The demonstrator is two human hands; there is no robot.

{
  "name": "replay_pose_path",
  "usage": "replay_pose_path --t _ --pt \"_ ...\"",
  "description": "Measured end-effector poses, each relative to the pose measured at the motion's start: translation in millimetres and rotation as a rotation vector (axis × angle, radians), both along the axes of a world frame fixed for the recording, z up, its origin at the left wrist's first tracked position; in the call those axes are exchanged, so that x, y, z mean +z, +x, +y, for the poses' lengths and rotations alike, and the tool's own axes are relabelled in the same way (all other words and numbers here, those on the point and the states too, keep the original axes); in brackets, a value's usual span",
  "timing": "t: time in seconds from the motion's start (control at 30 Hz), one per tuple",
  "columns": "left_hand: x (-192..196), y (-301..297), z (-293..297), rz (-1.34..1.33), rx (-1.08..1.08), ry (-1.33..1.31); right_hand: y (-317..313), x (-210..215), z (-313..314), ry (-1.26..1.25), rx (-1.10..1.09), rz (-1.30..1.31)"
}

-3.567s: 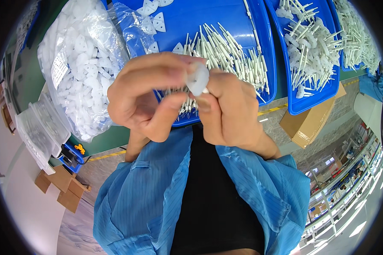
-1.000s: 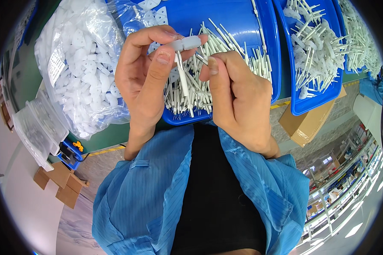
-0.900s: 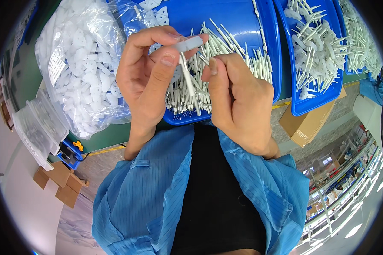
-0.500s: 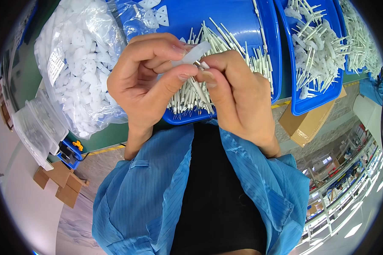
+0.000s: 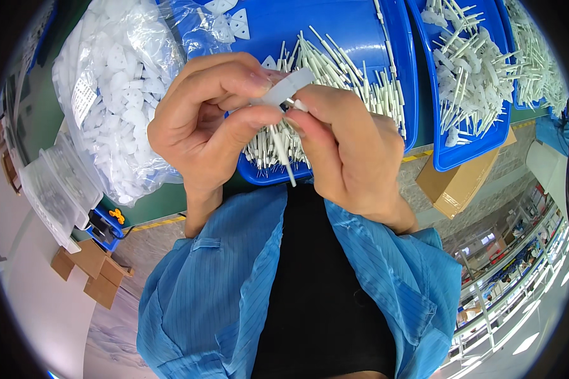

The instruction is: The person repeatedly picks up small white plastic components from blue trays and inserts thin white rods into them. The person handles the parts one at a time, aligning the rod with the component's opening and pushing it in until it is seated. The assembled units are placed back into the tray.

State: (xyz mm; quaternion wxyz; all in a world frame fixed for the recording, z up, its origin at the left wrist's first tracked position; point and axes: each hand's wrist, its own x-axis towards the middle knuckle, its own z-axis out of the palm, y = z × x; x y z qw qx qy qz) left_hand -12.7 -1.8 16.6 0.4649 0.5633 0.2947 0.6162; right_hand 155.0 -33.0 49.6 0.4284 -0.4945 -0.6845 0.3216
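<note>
My left hand (image 5: 199,120) pinches a translucent white plastic plate (image 5: 289,87) between thumb and fingers. A thin white rod (image 5: 282,155) hangs below the plate and slants down toward my chest; its upper end is hidden at my left thumb. On the other side my right hand (image 5: 354,148) is closed, thumb against index finger, on a second white rod (image 5: 301,105), whose short end shows beside the plate. Whether that rod sits in the plate cannot be made out. Both hands are raised over a blue tray (image 5: 259,177) of loose white rods (image 5: 335,60).
A clear bag (image 5: 123,107) of white plates fills the table's left side. At right, another blue tray (image 5: 446,158) carries plates with rods attached. Loose plates (image 5: 239,24) lie in the near tray's far left corner. A cardboard box (image 5: 455,186) stands below the table edge.
My left hand has shifted slightly left and the plate has turned. The hanging rod has swung into fuller view, pointing down past my thumb. My right hand keeps its pinch.
</note>
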Motion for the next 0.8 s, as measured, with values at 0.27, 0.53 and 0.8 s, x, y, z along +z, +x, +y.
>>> replay_pose_path --t 0.27,0.53,0.8 --pt "12 2 -1 0.180 0.055 0.019 10 13 1 0.135 0.047 -0.391" --pt "15 -4 -5 0.307 0.006 0.075 8 -9 8 0.359 -0.034 -0.283" --pt "19 -3 7 0.433 -0.050 0.162 17 -26 12 0.341 0.020 -0.062"
